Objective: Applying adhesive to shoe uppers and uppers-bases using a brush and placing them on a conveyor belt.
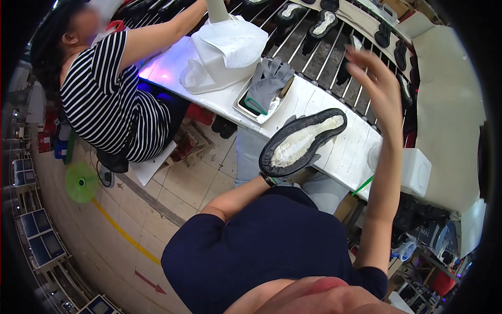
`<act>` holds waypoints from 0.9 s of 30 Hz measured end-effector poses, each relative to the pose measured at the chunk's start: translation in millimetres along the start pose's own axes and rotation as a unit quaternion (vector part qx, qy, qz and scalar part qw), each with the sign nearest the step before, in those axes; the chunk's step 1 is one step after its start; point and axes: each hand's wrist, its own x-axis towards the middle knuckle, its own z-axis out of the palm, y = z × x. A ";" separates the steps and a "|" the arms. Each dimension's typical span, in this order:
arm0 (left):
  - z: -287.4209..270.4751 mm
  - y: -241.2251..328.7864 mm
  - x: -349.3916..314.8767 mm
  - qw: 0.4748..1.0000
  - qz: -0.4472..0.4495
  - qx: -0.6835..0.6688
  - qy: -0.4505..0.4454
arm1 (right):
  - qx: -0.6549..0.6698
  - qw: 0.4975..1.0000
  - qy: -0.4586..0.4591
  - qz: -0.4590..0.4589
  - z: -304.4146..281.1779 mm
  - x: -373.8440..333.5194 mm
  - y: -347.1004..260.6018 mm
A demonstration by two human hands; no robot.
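Observation:
A black shoe upper (pixel 303 144) lies sole side up in my left hand (pixel 315 159), in front of my chest at the bench edge. Cream-white material fills the middle of its underside, ringed by a black margin. Grey glove fingers show at the upper's sides; the upper covers most of that hand. My right hand (pixel 375 86), bare, is raised over the right side of a rack of metal bars (pixel 329 65). Its fingers are stretched out and apart, with nothing visible in them. Behind its fingertips, another black shoe upper (pixel 344 72) rests on the bars.
On the white bench (pixel 334 157) stand a tray (pixel 243 110) with grey gloves (pixel 269 83) and a white plastic container (pixel 225 57). A white jug (pixel 415 172) is at right. Several uppers line the rack. A co-worker in a striped shirt (pixel 112 99) sits at left, near a green fan (pixel 81 182).

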 end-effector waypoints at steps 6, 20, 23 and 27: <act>-12.0 -2.2 -11.1 0.992 0.025 0.117 -0.029 | 0.129 0.991 0.011 -0.031 156.4 172.5 -21.4; -11.4 7.9 -4.4 0.919 0.179 0.351 -0.037 | 0.169 0.983 0.076 -0.017 100.7 161.7 -11.9; -10.2 3.0 -5.7 0.928 0.141 0.344 -0.031 | 0.181 0.974 0.127 0.052 14.8 105.5 -14.0; -11.3 -23.4 -15.1 0.909 0.149 0.388 -0.042 | 0.134 0.944 0.298 0.044 -80.9 -16.7 -21.1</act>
